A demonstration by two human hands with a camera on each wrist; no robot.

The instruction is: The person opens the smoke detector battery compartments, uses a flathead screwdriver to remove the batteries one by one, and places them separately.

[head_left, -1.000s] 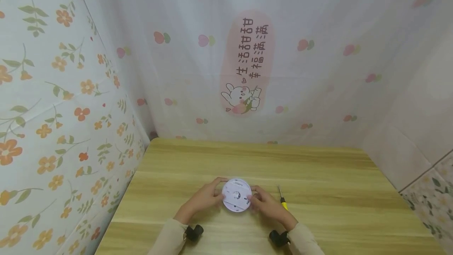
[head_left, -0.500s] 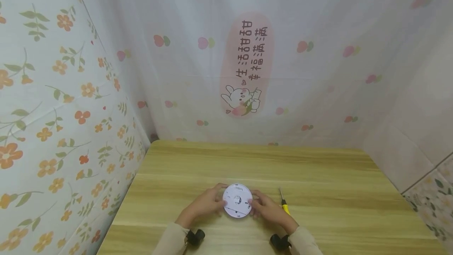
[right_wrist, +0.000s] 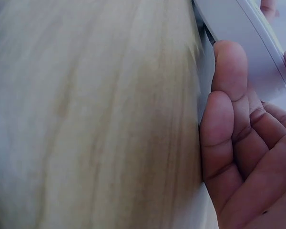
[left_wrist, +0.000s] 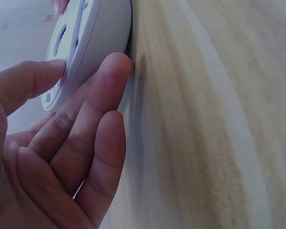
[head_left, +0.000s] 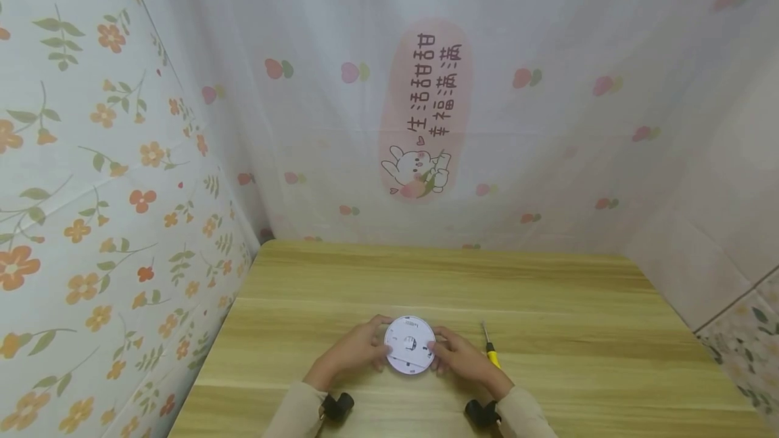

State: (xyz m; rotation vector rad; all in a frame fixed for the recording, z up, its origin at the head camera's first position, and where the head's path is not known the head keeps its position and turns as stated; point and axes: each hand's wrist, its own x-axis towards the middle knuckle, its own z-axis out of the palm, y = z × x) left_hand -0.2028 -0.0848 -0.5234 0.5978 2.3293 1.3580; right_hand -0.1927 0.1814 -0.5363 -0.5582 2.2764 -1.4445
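A round white plastic device [head_left: 410, 362], shaped like a smoke detector, is held between both hands close over the wooden table. Its upward face has slots, small dark marks and an opening in the middle. On the left, my left hand [head_left: 358, 349] grips the rim, thumb on the face and fingers along the side wall. My right hand [head_left: 464, 355] grips the opposite rim the same way. In the left wrist view, the device's side wall [left_wrist: 107, 28] shows between thumb and fingers. The right wrist view shows fingertips [right_wrist: 230, 59] against the wall near its lower edge.
A screwdriver [head_left: 491, 351] with a yellow and black handle lies right of my right hand, partly hidden by the forearm. The wooden table [head_left: 548, 289] reaches back to a printed curtain [head_left: 304, 120]. Patterned cloth [head_left: 122, 222] hangs along the left side.
Both hands have brought the white device slightly nearer to the body, and its face has turned a little. Over the last half second hardly anything moves. The screwdriver stays in place.
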